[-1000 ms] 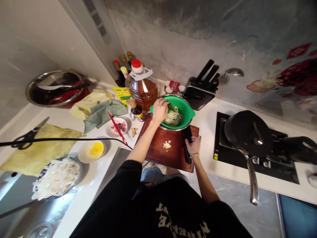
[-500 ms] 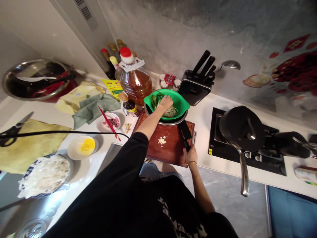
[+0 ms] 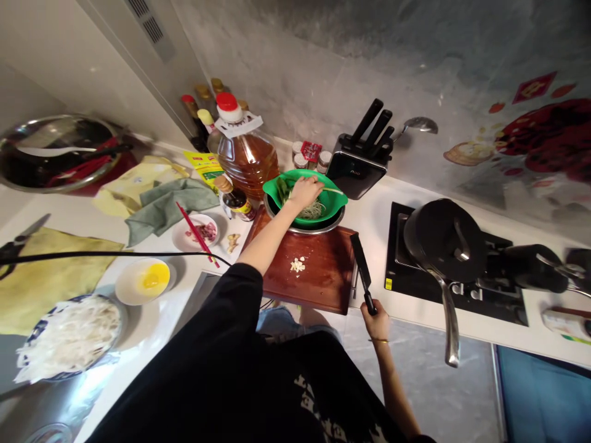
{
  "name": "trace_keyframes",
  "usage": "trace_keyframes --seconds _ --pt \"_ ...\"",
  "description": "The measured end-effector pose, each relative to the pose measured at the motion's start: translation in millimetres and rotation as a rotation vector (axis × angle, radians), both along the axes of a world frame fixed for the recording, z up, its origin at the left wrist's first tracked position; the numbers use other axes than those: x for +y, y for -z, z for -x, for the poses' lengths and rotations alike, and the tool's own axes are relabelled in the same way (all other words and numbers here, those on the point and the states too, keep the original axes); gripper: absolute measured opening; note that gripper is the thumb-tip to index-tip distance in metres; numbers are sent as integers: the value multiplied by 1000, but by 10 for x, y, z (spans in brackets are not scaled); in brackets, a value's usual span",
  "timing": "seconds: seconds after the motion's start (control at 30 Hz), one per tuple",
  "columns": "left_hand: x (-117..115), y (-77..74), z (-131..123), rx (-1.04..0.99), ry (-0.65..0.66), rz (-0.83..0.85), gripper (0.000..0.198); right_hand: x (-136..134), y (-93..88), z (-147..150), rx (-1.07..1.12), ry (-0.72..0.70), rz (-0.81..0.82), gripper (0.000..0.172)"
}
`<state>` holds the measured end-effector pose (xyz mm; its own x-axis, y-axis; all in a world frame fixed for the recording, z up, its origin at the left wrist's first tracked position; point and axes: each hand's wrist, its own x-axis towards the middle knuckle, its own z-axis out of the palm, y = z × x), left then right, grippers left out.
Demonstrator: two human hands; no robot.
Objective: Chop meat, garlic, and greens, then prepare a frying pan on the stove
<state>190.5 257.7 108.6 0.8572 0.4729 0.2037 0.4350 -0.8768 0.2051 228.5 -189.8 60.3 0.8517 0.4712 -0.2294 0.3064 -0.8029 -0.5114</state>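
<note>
My left hand (image 3: 305,190) reaches into a green colander (image 3: 277,193) set in a steel bowl, its fingers closed on pale shredded vegetables and green stalks (image 3: 316,209). My right hand (image 3: 375,321) is off the counter's front edge, gripping the handle of a black knife (image 3: 361,268) whose blade lies over the right edge of the wooden cutting board (image 3: 319,278). A small pile of chopped garlic (image 3: 297,266) sits on the board.
A large oil bottle (image 3: 244,154), sauce bottles and a knife block (image 3: 359,163) stand at the back. On the right, a black pan (image 3: 444,243) sits on the hob. To the left are a bowl with egg (image 3: 146,280), a plate with chopsticks (image 3: 196,231), cloths and a dish of white shreds (image 3: 69,335).
My right hand has pulled the knife back toward me and to the board's right edge. My left hand has moved from the colander's left rim to its middle, over the vegetables.
</note>
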Motion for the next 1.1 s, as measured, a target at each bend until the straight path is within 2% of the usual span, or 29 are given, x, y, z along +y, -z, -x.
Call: trace_keyframes --seconds 0.1,0.27,0.43,0.53,0.63,0.73,0.87,1.1 --pt "-83 -164 164 -67 31 -24 32 153 -1 14 23 31 -92 35" --pt "-236 -342 445 -38 90 27 33 496 16 -20 41 12 -177 37" --pt "-514 -426 712 205 159 133 43 659 42 55 79 2 -236 39" --pt "-739 -360 867 300 126 106 47 659 78 107 77 27 -247 40" --pt "-957 -211 1001 288 161 73 34 625 109 126 72 52 -244 40" --pt "-1079 -46 1076 272 184 34 19 585 127 123 78 80 -244 40" --pt "-1042 84 1026 256 170 -31 20 546 148 111 121 130 -262 40" --pt "-883 105 916 222 162 -34 20 510 150 119 142 135 -291 42"
